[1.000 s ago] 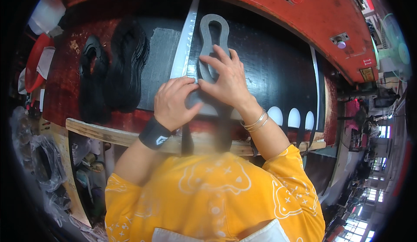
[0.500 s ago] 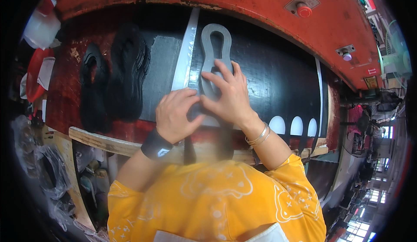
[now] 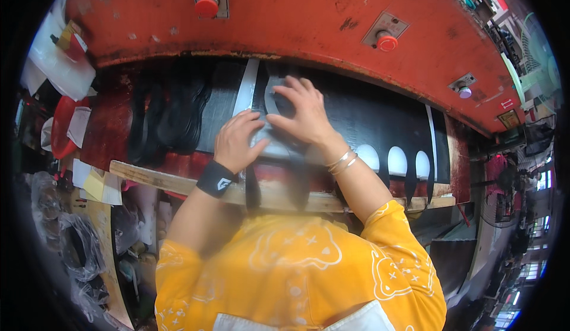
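Observation:
My right hand [image 3: 303, 111] lies over a grey sole-shaped ring [image 3: 271, 100], which looks like a cutting die. Its fingers are spread and touch the ring, hiding much of it. Just to its left is my left hand [image 3: 236, 141], with curved fingers and the thumb held apart; nothing shows in its grasp. Both are above a black sheet [image 3: 380, 114], close to its near edge. A white strip [image 3: 246, 87] runs beside the ring.
Dark sole-shaped pieces [image 3: 178, 108] lie stacked at the left. Rounded white gaps [image 3: 397, 161] line the sheet's near edge. Behind, a red machine beam [image 3: 297, 22] with red push buttons [image 3: 386, 42] overhangs the work surface. A wooden rail [image 3: 160, 179] borders the front.
The view has tilted up, showing more of the red machine. My right hand has moved farther along the grey ring, covering more of it. My left hand stays near the ring's near end.

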Demonstrator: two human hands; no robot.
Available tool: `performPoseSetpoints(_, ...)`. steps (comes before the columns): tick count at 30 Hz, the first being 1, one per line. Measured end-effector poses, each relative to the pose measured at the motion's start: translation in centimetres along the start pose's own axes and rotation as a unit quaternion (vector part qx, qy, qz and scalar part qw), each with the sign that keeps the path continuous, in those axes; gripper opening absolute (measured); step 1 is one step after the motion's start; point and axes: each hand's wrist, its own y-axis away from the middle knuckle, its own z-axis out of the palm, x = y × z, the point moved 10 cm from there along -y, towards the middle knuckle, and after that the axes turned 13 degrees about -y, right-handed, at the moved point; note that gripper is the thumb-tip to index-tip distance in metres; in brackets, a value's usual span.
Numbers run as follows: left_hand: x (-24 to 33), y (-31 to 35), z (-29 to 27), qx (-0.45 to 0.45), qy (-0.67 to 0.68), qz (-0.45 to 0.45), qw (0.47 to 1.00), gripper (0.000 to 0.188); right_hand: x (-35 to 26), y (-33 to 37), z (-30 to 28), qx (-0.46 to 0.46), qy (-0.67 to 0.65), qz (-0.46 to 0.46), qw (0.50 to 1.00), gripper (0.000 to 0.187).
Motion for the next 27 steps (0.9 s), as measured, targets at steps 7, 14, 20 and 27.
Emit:
performPoseSetpoints(7,6.8,2.0,-0.2,0.013,0.144,-0.01,0.989,0.035,8.4,7.7,-23.4,0.424,0.086,-0.007,0.902,0.058)
performPoseSetpoints(14,8.4,0.4,5.1,0.02,0.014,0.043,0.999,0.034,17.7,11.0,-41.4,0.619,0.209,0.082,0.753,0.068)
performPoseSetpoints(20,7.0,-3.8,5.7,0.029,0.006,0.011,0.999,0.027,22.0,11.5,-41.4,0.6,0.013,0.065,0.797,0.07)
performPoseSetpoints(27,6.6,-5.2,5.6,0.057,0.028,-0.005,0.998,0.024,18.0,14.4,-23.7,0.251,-0.072,0.268,0.927,0.028)
